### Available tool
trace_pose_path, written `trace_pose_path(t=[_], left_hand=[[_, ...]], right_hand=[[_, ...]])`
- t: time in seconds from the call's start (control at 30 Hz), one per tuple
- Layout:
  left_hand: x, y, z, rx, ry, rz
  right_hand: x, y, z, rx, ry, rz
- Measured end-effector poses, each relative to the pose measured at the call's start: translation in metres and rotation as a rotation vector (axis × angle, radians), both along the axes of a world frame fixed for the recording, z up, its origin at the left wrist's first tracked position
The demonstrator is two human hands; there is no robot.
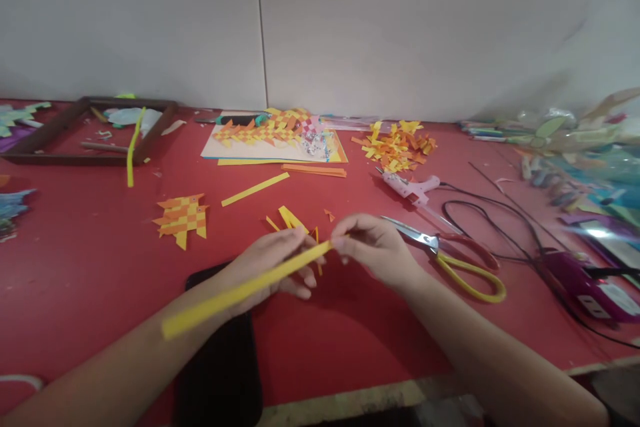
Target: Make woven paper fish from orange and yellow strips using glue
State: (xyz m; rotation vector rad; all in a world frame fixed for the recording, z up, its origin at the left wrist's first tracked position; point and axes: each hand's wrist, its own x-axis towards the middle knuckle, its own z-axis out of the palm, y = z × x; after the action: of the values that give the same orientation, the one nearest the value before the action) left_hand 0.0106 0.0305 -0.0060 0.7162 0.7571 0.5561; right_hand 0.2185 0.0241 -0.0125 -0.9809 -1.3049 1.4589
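The left hand (280, 263) is curled shut around a long yellow strip (250, 290), thumb on top, fingers folded under it. The right hand (373, 247) pinches the strip's far end between thumb and fingertips, the other fingers loosely bent. The strip runs slantwise, held above the desk (75, 267), and its free end reaches back over the left forearm.

Just beyond the hands lie a few short cut strips (293, 219), and under the left wrist a black slab (225, 360). To the left a woven orange-and-yellow fish (183, 217) lies finished. Farther off there is a woven mat (270, 128) on paper, and a scrap heap (397, 143) to its right. Scissors (450, 253) and a glue gun (413, 187) lie untouched on the right.

By my judgement some weaving is done, while this strip is straight, unfolded and not yet worked into anything.
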Motion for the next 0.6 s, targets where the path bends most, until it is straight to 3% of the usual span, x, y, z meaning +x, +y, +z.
trace_pose_path(t=[0.07,0.13,0.23,0.33,0.47,0.6], left_hand=[[-0.002,0.005,0.002,-0.041,-0.02,0.127],[-0.005,0.01,0.005,-0.066,-0.062,0.333],[-0.009,0.013,0.01,0.007,-0.121,0.637],[-0.009,0.014,0.008,0.081,-0.107,0.805],[-0.007,0.016,-0.002,0.117,-0.056,0.862],[-0.006,0.015,-0.008,0.114,-0.015,0.748]], right_hand=[[0.003,0.004,-0.003,-0.015,0.056,-0.191],[0.004,0.007,-0.003,-0.025,0.115,-0.312],[0.004,0.007,-0.002,-0.043,0.108,-0.361],[0.003,0.004,-0.003,-0.072,0.047,-0.335],[0.006,0.002,-0.008,-0.056,-0.009,-0.267],[0.017,0.007,-0.012,0.066,-0.178,-0.218]])
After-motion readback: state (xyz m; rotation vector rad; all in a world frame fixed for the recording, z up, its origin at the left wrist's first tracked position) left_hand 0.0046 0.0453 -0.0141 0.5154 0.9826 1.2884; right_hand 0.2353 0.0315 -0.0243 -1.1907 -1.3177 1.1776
